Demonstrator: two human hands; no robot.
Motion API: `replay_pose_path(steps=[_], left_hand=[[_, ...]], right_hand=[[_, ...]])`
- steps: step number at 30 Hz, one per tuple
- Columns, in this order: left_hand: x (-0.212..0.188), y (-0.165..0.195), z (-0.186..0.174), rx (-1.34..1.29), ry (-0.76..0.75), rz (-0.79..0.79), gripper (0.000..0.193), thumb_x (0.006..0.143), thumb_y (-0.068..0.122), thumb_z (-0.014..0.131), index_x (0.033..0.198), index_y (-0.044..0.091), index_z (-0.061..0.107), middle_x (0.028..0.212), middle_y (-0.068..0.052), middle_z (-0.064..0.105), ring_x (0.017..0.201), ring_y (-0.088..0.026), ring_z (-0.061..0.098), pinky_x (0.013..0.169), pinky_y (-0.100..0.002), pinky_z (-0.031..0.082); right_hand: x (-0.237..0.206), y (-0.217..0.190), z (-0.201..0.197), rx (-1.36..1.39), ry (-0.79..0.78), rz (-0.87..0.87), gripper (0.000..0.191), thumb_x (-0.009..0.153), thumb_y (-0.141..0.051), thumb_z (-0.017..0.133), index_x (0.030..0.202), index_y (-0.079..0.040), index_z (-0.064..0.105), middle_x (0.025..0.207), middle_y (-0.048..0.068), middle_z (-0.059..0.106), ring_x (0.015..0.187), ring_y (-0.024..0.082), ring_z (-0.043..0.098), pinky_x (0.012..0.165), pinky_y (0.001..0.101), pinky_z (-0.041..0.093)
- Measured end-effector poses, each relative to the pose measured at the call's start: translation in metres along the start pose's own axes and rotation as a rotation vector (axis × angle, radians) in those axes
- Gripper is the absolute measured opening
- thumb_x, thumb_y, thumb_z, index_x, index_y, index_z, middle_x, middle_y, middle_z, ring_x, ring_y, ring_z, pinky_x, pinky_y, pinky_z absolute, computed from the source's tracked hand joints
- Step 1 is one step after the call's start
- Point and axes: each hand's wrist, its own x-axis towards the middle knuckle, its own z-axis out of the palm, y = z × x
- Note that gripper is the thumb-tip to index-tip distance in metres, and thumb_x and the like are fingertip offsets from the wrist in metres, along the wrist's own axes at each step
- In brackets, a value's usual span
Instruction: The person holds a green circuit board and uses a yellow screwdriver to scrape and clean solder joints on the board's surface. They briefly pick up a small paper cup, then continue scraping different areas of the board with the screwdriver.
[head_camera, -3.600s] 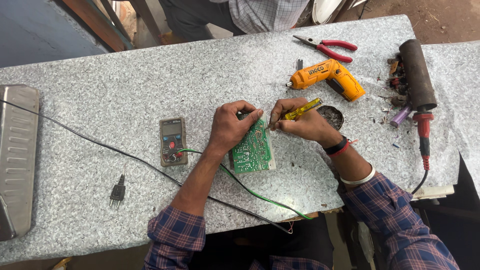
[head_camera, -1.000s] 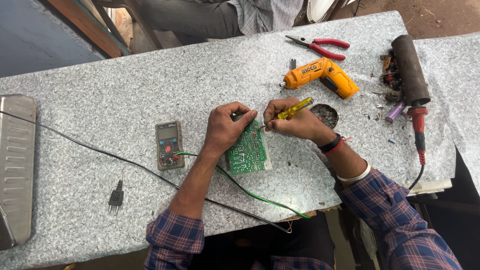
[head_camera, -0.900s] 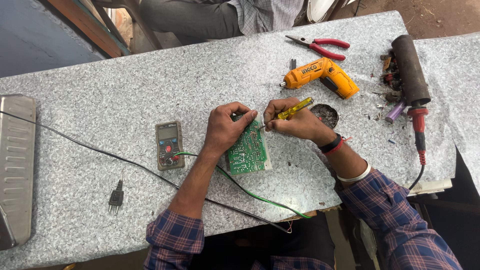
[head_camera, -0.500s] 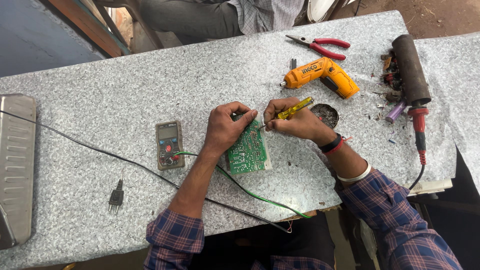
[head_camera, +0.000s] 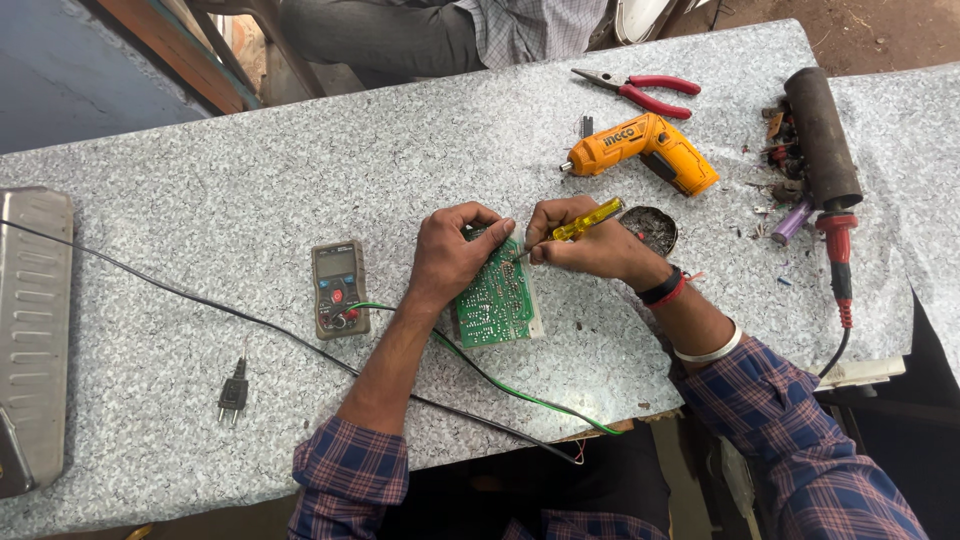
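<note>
A green circuit board (head_camera: 497, 300) lies on the speckled grey table (head_camera: 300, 160), solder side up. My left hand (head_camera: 450, 255) grips its upper left edge and holds it down. My right hand (head_camera: 585, 240) is closed around a small yellow-handled screwdriver (head_camera: 585, 219), whose tip touches the board's top edge near my left thumb. A green wire (head_camera: 520, 392) runs from under the board toward the table's front edge.
A small multimeter (head_camera: 338, 288) lies left of the board. Behind are an orange cordless screwdriver (head_camera: 645, 148), red-handled pliers (head_camera: 640, 92), a round tin (head_camera: 650, 228), a dark roll (head_camera: 822, 135) and a soldering iron (head_camera: 838, 262). A black cable with plug (head_camera: 232, 393) crosses left; a metal casing (head_camera: 35, 330) sits far left. Another person sits behind the table.
Hardly anything differs. Both hands stay on the board and screwdriver; the view has shifted slightly since the oldest frame.
</note>
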Motion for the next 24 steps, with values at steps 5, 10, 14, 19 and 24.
replay_pose_path(steps=[5,10,14,19,24], left_hand=[[0.0000,0.0007,0.0000,0.016,-0.009,-0.013,0.022,0.090,0.029,0.079,0.091,0.007,0.078,0.073,-0.001,0.076,0.062,-0.006,0.069,0.054,-0.025,0.052],[-0.0002,0.0011,-0.0005,0.009,-0.010,-0.029,0.022,0.090,0.030,0.079,0.091,0.007,0.078,0.073,-0.001,0.076,0.062,-0.006,0.069,0.054,-0.025,0.052],[-0.0008,0.0008,-0.0006,0.009,-0.004,-0.012,0.023,0.090,0.030,0.079,0.091,0.007,0.078,0.073,-0.001,0.076,0.063,-0.006,0.069,0.054,-0.025,0.052],[0.0003,0.0008,-0.0002,0.003,-0.013,-0.034,0.023,0.090,0.030,0.078,0.091,0.007,0.078,0.073,-0.001,0.076,0.062,-0.007,0.069,0.055,-0.025,0.052],[0.0001,0.0019,-0.0001,0.021,-0.006,-0.016,0.024,0.090,0.031,0.079,0.091,0.007,0.079,0.073,-0.001,0.076,0.063,-0.007,0.069,0.055,-0.025,0.053]], right_hand=[[-0.0009,0.0008,0.0004,0.012,0.003,0.002,0.012,0.087,-0.012,0.070,0.092,-0.002,0.068,0.086,0.003,0.073,0.081,0.009,0.069,0.073,0.0246,0.058],[-0.0008,0.0008,0.0010,0.026,-0.001,0.013,0.012,0.087,-0.012,0.069,0.093,-0.002,0.068,0.087,0.003,0.073,0.082,0.009,0.070,0.074,0.0248,0.059],[-0.0007,0.0009,0.0014,0.030,-0.001,0.016,0.012,0.086,-0.012,0.068,0.094,-0.002,0.068,0.087,0.003,0.073,0.082,0.009,0.070,0.074,0.0249,0.059],[-0.0009,0.0008,0.0002,0.022,-0.004,0.007,0.012,0.087,-0.012,0.069,0.093,-0.002,0.069,0.087,0.003,0.073,0.082,0.009,0.071,0.074,0.0248,0.059],[-0.0020,0.0006,0.0005,0.021,0.002,-0.001,0.012,0.087,-0.013,0.070,0.092,-0.002,0.069,0.086,0.003,0.073,0.082,0.009,0.070,0.074,0.0247,0.058]])
